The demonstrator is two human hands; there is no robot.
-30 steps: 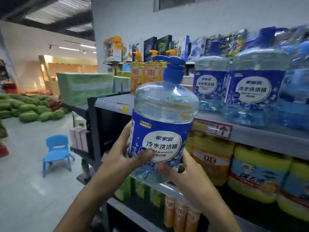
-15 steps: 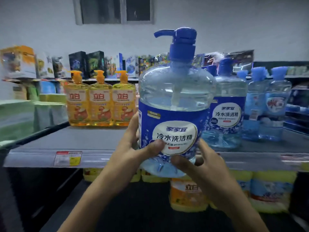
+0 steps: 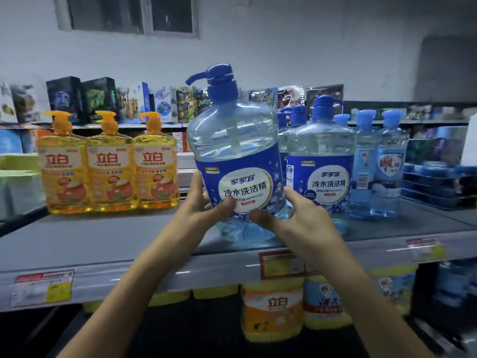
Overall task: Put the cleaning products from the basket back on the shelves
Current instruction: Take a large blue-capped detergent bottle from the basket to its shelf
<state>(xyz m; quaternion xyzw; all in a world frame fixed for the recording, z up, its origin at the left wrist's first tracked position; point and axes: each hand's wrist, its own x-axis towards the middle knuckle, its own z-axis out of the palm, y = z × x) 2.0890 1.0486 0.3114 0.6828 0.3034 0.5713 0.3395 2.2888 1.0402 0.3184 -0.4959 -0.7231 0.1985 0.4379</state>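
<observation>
A big clear blue pump bottle of dish detergent (image 3: pixel 232 151) with a blue label is tilted slightly left, its base at the grey shelf (image 3: pixel 103 244) near the front edge. My left hand (image 3: pixel 204 205) grips its lower left side, thumb on the white label. My right hand (image 3: pixel 296 215) holds its lower right side. A matching blue pump bottle (image 3: pixel 322 161) stands upright just right of it. The basket is out of view.
Three yellow pump bottles (image 3: pixel 108 164) stand in a row at the left of the shelf. Slimmer light blue bottles (image 3: pixel 379 164) stand at the right. Yellow and orange tubs (image 3: pixel 271 311) fill the shelf below. Boxes line a shelf behind.
The bottle has moved forward and down onto the shelf beside the matching bottle, both hands still on it. My view has swung from the aisle end to face the shelf.
</observation>
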